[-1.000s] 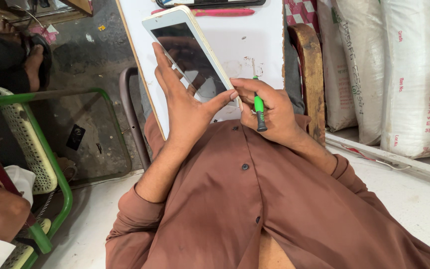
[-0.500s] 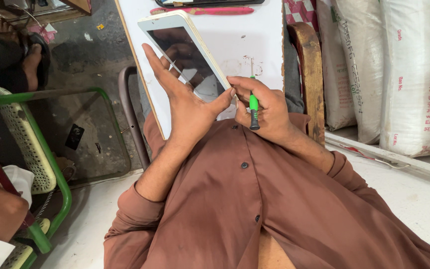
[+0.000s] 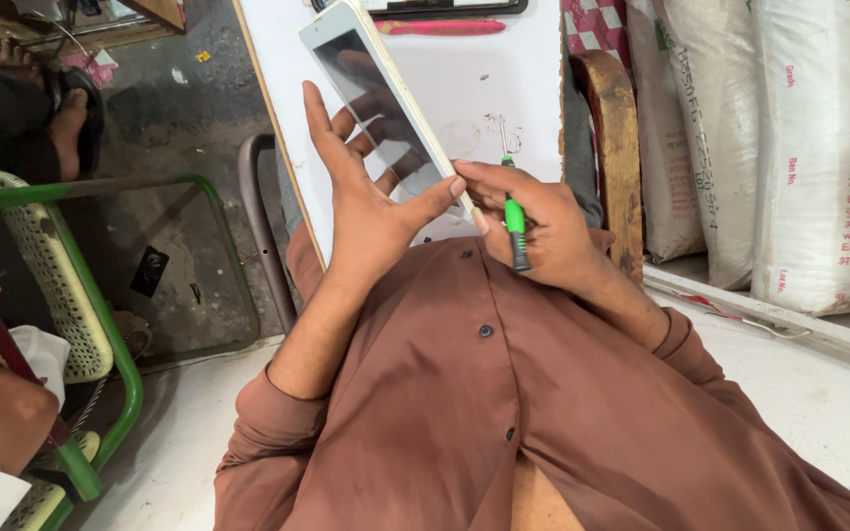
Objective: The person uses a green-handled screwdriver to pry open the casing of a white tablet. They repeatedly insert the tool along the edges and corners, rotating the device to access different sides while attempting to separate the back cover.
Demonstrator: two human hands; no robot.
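Observation:
A white tablet (image 3: 371, 79) with a dark screen is tilted up over the white board (image 3: 504, 88) on my lap. My left hand (image 3: 371, 211) cups its lower left edge, the thumb pressed on its lower corner. My right hand (image 3: 543, 231) touches that same corner with its fingertips and also holds a small green-handled screwdriver (image 3: 514, 218), its metal tip pointing up along the tablet's edge. Both brown sleeves reach toward the board.
A pink pen (image 3: 440, 27) and a black device (image 3: 445, 6) lie at the board's far end. White sacks (image 3: 799, 147) stand at right beside a wooden chair arm (image 3: 617, 138). A green-framed chair (image 3: 51, 275) and another person's sandalled foot (image 3: 61, 108) are at left.
The tablet's far end has tilted up off the board and my left hand has slid up along its side. My right hand stays at the lower corner with the screwdriver.

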